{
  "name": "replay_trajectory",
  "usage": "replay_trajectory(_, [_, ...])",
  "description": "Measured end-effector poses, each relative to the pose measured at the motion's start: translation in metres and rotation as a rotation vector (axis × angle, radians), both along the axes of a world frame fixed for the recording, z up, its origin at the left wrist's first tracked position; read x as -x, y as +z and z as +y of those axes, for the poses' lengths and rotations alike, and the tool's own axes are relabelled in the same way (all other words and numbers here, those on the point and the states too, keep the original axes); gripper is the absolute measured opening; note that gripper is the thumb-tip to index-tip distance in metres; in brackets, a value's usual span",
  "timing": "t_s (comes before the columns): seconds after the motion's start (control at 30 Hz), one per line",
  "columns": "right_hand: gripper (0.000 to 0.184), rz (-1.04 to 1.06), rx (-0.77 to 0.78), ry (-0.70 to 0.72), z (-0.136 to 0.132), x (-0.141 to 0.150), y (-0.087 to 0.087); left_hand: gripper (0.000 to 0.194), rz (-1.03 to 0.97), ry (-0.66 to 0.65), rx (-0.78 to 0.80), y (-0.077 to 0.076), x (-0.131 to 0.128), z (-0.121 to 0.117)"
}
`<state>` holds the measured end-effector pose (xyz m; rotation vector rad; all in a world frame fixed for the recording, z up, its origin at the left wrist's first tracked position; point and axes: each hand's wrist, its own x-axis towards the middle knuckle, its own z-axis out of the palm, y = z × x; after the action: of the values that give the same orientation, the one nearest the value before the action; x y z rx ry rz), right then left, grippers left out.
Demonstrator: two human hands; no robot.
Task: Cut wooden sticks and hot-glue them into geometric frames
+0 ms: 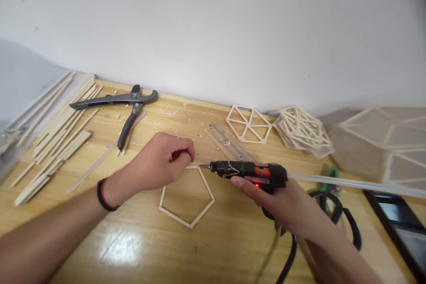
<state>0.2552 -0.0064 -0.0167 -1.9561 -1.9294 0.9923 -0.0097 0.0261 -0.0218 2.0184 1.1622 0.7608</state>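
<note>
My right hand (282,204) grips a black hot glue gun (246,171) with a lit red light and a long clear glue stick (353,182) out of its back. Its metal nozzle points left, close to the upper corner of a frame of thin wooden sticks (203,182) on the table. Over that frame's upper left side is my left hand (166,157), closed with thumb and fingertips together. What it pinches, if anything, is hidden. The hand covers part of the frame's outline.
Loose wooden sticks (63,128) and a grey-handled cutter (129,104) lie at left. Behind are a clear ruler (229,142), a spoked hexagon frame (248,124) and stacked frames (302,131). Green-marked pliers (333,179), a black cable (289,262) and a phone (396,222) are at right.
</note>
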Motion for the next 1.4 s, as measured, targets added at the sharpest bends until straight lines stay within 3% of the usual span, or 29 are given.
replay_trajectory(0.27, [0.054,0.003,-0.038,0.004,-0.001,0.01,0.006,0.025,0.01,0.013,0.018,-0.001,0.001,0.0])
replay_trajectory(0.83, [0.033,0.162,-0.041,0.058,0.003,0.018,0.013,0.025,0.022,0.012,0.002,-0.001,0.002,0.001])
replay_trajectory(1.23, [0.035,0.161,-0.041,0.059,0.002,0.018,0.015,0.026,0.052,0.004,-0.003,-0.001,0.002,0.002])
replay_trajectory(1.4, [0.045,0.118,0.001,0.042,0.0,0.015,0.013,0.026,0.053,0.004,-0.001,0.0,0.002,0.001])
